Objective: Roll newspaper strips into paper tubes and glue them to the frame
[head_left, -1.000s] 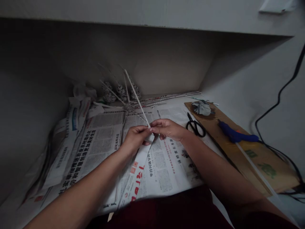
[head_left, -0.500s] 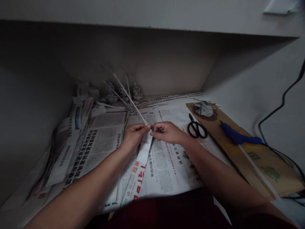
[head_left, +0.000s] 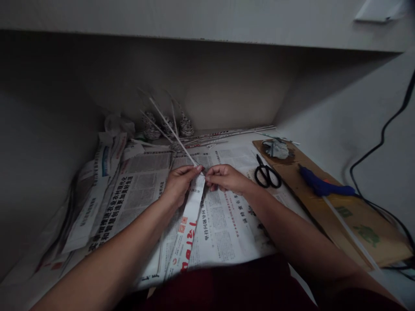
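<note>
A newspaper strip (head_left: 192, 206) runs from my lap up to my fingers, its upper end rolled into a thin paper tube (head_left: 173, 131) that slants up and to the left. My left hand (head_left: 180, 181) pinches the strip where the flat part meets the tube. Close beside it, my right hand (head_left: 225, 178) has its thumb and forefinger pinched at the strip's right edge, the other fingers curled in. Both hands are just above the newspaper sheets (head_left: 223, 233) spread on the table.
Black scissors (head_left: 268, 176) lie right of my hands. A blue glue gun (head_left: 324, 183) and a crumpled grey lump (head_left: 277, 149) rest on cardboard (head_left: 343, 224). Behind are woven paper pieces (head_left: 186, 126) and paper sticks (head_left: 240, 131); cut strips (head_left: 84, 214) lie at left. A shelf (head_left: 201, 21) overhangs.
My left hand has shifted slightly left with the strip and tube, and the tube's far tip has swung a little left. A small gap has widened between my hands.
</note>
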Demonstrator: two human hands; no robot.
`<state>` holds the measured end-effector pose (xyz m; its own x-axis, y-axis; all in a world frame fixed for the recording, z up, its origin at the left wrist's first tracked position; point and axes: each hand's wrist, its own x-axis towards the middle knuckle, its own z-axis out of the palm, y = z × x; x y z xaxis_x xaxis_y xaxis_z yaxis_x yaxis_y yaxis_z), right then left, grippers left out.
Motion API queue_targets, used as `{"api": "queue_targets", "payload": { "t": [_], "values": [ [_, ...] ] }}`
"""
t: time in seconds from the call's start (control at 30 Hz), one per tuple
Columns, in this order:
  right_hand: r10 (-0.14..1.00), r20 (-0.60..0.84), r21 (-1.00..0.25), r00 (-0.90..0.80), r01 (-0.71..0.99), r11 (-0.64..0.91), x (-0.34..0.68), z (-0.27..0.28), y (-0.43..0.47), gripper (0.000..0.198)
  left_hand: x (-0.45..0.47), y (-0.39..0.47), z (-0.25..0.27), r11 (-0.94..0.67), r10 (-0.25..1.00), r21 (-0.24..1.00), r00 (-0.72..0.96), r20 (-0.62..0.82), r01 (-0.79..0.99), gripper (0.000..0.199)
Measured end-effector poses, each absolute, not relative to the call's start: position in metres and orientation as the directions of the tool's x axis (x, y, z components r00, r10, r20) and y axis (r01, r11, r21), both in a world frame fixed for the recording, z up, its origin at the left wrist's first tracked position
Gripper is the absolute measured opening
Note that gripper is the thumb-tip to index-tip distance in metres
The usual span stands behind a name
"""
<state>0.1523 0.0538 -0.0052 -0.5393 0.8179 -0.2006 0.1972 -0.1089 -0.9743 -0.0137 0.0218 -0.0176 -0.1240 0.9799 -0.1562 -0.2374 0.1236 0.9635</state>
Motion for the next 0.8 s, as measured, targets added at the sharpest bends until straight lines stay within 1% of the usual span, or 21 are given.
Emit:
{"api": "queue_targets", "payload": {
  "t": [0.1, 0.2, 0.27, 0.37, 0.4, 0.43, 0.5, 0.57, 0.63, 0.7, 0.8],
  "values": [
    [0.822, -0.211, -0.970, -0.529, 0.220, -0.107, 0.153, -0.004, 0.053, 0.006, -0.016, 0.023, -0.018, 0.104, 0.980, 0.955, -0.135, -0.146, -0.279, 0.038],
    [0.850, -0.138, -0.979, -0.508, 0.201, -0.039, 0.151, -0.007, 0.053, 0.013, -0.015, 0.022, -0.018, 0.101, 0.980, 0.962, -0.141, -0.141, -0.255, 0.036],
    [0.872, -0.033, -0.985, -0.488, 0.163, 0.053, 0.148, -0.012, 0.053, 0.017, -0.013, 0.021, -0.018, 0.093, 0.981, 0.964, -0.140, -0.131, -0.251, 0.034],
    [0.879, 0.155, -0.949, -0.451, 0.181, 0.260, 0.146, -0.018, 0.052, 0.009, -0.011, 0.021, -0.017, 0.086, 0.979, 0.961, -0.158, -0.131, -0.264, 0.032],
    [0.864, 0.176, -0.927, -0.471, 0.216, 0.307, 0.147, -0.019, 0.052, 0.007, -0.012, 0.022, -0.017, 0.085, 0.976, 0.958, -0.171, -0.135, -0.274, 0.032],
    [0.849, 0.166, -0.909, -0.501, 0.255, 0.329, 0.148, -0.019, 0.052, 0.005, -0.012, 0.023, -0.017, 0.083, 0.973, 0.955, -0.183, -0.139, -0.283, 0.032],
    [0.844, 0.105, -0.902, -0.527, 0.307, 0.304, 0.152, -0.018, 0.055, 0.004, -0.014, 0.024, -0.018, 0.082, 0.972, 0.955, -0.190, -0.140, -0.286, 0.031],
    [0.882, 0.062, -0.931, -0.468, 0.291, 0.220, 0.155, -0.015, 0.058, 0.010, -0.016, 0.023, -0.020, 0.083, 0.982, 0.970, -0.149, -0.119, -0.228, 0.031],
    [0.912, 0.039, -0.967, -0.409, 0.213, 0.137, 0.157, -0.013, 0.061, 0.024, -0.016, 0.021, -0.021, 0.059, 0.995, 0.993, -0.075, -0.067, -0.098, 0.032],
    [0.900, 0.012, -0.986, -0.436, 0.145, 0.084, 0.156, -0.011, 0.062, 0.034, -0.016, 0.019, -0.022, -0.004, 1.000, 0.999, -0.010, 0.005, 0.053, 0.032],
    [0.884, 0.044, -0.994, -0.465, 0.070, 0.086, 0.153, -0.012, 0.061, 0.034, -0.014, 0.016, -0.021, -0.074, 0.997, 0.974, 0.031, 0.069, 0.214, 0.032]
  ]
}}
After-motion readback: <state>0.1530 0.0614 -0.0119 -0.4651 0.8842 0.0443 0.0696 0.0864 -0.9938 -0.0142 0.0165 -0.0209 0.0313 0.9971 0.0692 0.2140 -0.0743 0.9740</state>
